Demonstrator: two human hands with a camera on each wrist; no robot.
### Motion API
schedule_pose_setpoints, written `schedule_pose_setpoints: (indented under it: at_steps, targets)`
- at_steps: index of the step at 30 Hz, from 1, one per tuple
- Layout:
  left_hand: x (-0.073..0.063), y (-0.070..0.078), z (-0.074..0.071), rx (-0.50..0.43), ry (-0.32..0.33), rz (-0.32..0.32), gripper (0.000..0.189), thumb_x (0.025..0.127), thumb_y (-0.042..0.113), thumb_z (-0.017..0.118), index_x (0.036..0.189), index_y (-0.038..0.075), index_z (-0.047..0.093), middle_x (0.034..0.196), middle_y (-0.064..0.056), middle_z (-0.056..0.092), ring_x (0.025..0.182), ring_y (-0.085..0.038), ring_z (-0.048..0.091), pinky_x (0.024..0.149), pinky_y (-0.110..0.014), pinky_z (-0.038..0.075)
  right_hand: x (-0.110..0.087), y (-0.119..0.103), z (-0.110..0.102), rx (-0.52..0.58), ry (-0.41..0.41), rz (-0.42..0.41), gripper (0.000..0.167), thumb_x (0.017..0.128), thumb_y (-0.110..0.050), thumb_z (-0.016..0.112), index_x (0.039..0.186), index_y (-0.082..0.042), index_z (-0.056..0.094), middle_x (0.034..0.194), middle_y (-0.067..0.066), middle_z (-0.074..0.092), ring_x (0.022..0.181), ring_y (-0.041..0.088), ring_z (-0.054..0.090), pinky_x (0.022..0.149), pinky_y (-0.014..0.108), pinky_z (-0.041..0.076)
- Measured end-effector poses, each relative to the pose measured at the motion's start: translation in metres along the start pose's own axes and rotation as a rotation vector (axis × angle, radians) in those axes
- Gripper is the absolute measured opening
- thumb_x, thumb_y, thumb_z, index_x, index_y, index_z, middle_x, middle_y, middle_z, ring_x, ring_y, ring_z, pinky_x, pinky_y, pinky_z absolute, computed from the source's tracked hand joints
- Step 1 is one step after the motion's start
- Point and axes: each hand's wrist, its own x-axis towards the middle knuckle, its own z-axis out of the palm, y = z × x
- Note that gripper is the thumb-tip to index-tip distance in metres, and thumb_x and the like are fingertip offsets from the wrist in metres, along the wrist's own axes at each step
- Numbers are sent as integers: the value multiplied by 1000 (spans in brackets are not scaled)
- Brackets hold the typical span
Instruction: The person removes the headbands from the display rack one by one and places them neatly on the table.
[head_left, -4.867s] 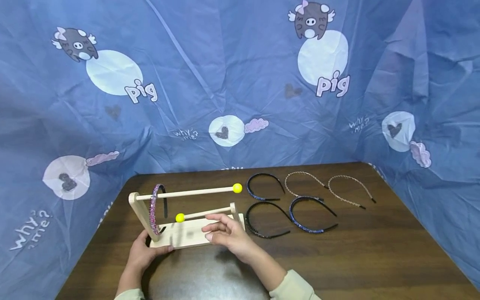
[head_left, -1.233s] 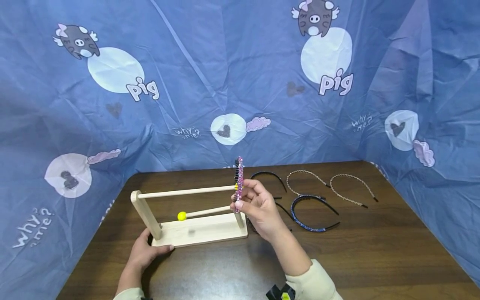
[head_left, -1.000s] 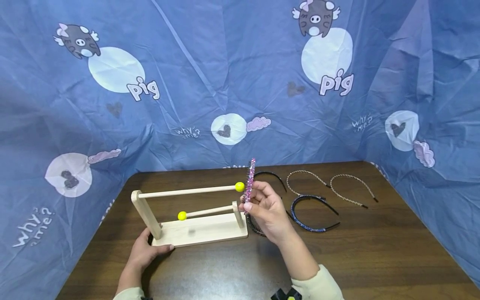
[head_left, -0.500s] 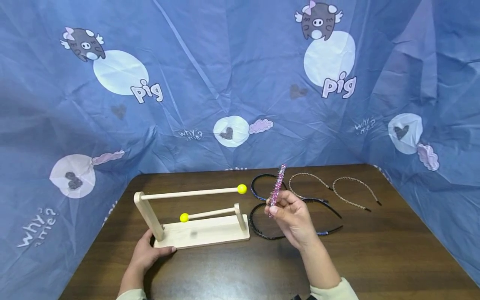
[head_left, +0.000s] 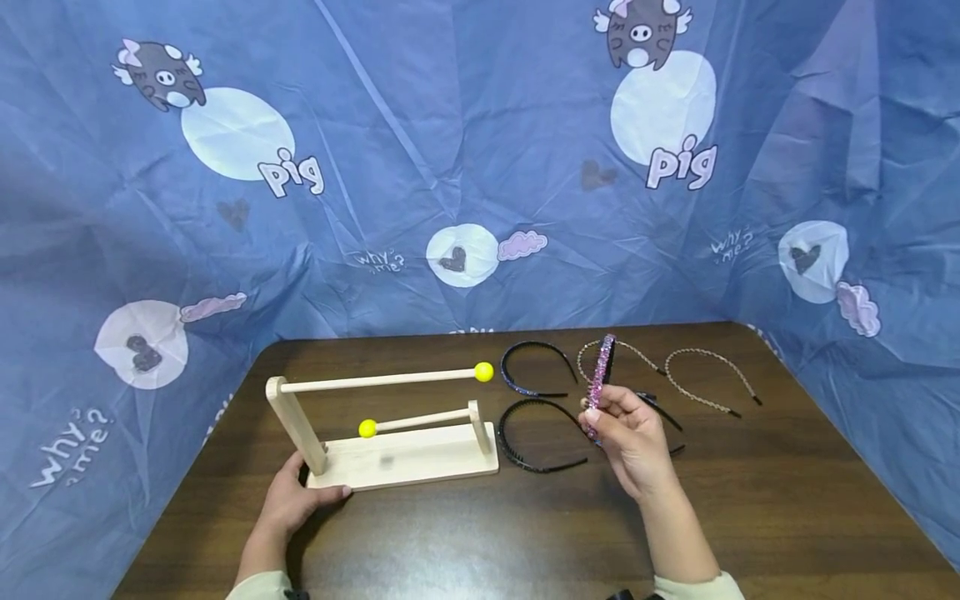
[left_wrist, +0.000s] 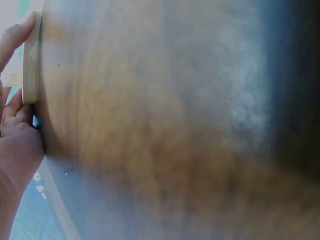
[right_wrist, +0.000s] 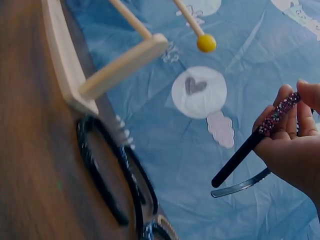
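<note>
My right hand (head_left: 630,437) pinches a pink glittery headband (head_left: 602,367) between thumb and fingers, holding it raised above the table, right of the wooden stand (head_left: 427,460). In the right wrist view the black ends of this headband (right_wrist: 278,117) point away from the hand. My left hand (head_left: 291,500) grips the left end of the stand's base, its thumb along the front edge and its other fingers partly hidden behind. The stand has two bare rods, a long upper one (head_left: 382,380) and a shorter lower one (head_left: 423,421), each tipped with a yellow ball.
On the dark wooden table (head_left: 480,542) lie a black headband (head_left: 517,456), a dark blue one (head_left: 512,383) and two braided beige ones (head_left: 708,353). Another headband is mostly hidden behind my right hand. A blue printed cloth (head_left: 375,167) hangs behind the table.
The pink headband hung on the upper rod at first. My right hand has drawn it off past the yellow ball and carried it right. My left hand has stayed on the stand.
</note>
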Motion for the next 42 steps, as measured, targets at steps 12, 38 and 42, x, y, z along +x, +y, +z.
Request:
schedule_pose_setpoints:
  at_steps: [12,38,42]
  targets:
    - [0,3,-1,-17,-5,0,87,62,14,87,134,0,40,136,-27,37,126,-38,28,105,-51,17,-14,-16,-37,-79,150,-12,34,83,23,46,97,-3,64,86,8,63,75,17,63,69,23,51]
    - [2,1,-1,-4,-2,10,86,62,15,87,133,0,41,135,-27,39,126,-39,29,105,-51,17,-43,-67,-110,-736,162,182,23,81,11,64,99,-3,66,83,-3,63,75,8,58,65,21,49]
    - [1,0,0,10,-8,9,85,62,16,87,132,0,41,135,-27,39,126,-39,30,105,-51,17,-48,-75,-118,-899,115,234,20,81,5,66,101,4,63,84,-3,65,73,9,61,64,23,49]
